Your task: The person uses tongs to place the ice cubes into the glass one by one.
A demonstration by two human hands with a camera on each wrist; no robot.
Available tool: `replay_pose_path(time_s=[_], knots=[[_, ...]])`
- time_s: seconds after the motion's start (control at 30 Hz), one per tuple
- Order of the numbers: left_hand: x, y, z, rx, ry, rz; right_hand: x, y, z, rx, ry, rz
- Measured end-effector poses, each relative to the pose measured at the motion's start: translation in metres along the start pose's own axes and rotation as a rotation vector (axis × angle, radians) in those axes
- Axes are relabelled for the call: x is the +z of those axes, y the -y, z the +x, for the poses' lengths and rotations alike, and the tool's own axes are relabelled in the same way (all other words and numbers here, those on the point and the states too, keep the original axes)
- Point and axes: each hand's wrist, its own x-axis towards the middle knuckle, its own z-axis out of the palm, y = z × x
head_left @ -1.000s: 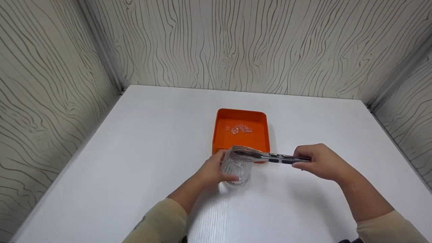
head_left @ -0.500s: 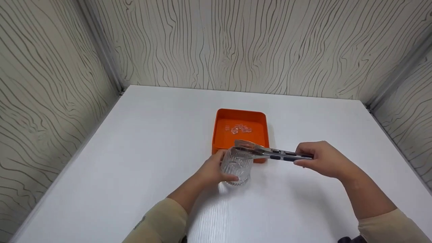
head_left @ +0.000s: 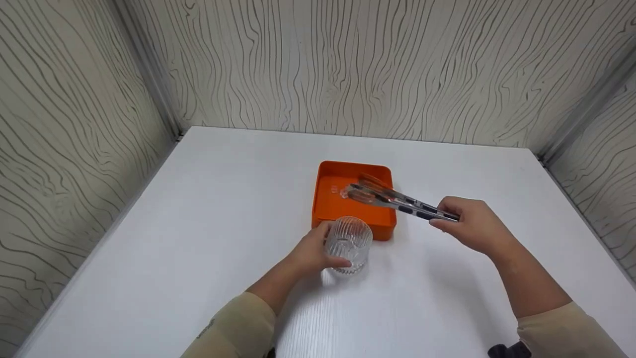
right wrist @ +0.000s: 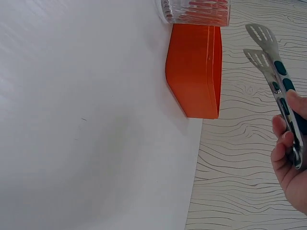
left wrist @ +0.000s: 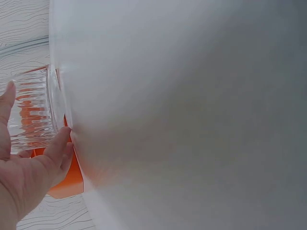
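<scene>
My left hand (head_left: pixel 312 251) grips a clear ribbed glass (head_left: pixel 349 243) around its left side, just in front of an orange tray (head_left: pixel 382 230). Metal tongs (head_left: pixel 405 203) with dark inlays are held near their rear end by my right hand (head_left: pixel 472 224). Their slotted tips hang over the tray with a gap between them, and in the right wrist view nothing shows between the tongs' tips (right wrist: pixel 261 45). Small clear pieces (head_left: pixel 334 189) lie in the tray, the others mostly hidden behind the tongs. In the left wrist view, fingers and thumb (left wrist: pixel 7 100) curve about the glass.
The white table (head_left: pixel 238 199) extends on both sides of the tray. Wood-patterned panels (head_left: pixel 318 69) stand at the back and sides, with metal posts (head_left: pixel 149 74) at the corners.
The tongs have lifted out of the glass's mouth, moved away over the tray, and their tips have spread apart. My left hand and the glass have stayed in place.
</scene>
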Motion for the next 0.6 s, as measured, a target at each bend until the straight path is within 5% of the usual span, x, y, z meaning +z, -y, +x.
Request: replay_pose_path(time_s=[0.6], knots=[[-0.001, 0.001, 0.001, 0.023, 0.003, 0.017, 0.021, 0.003, 0.022, 0.088, -0.02, -0.193]])
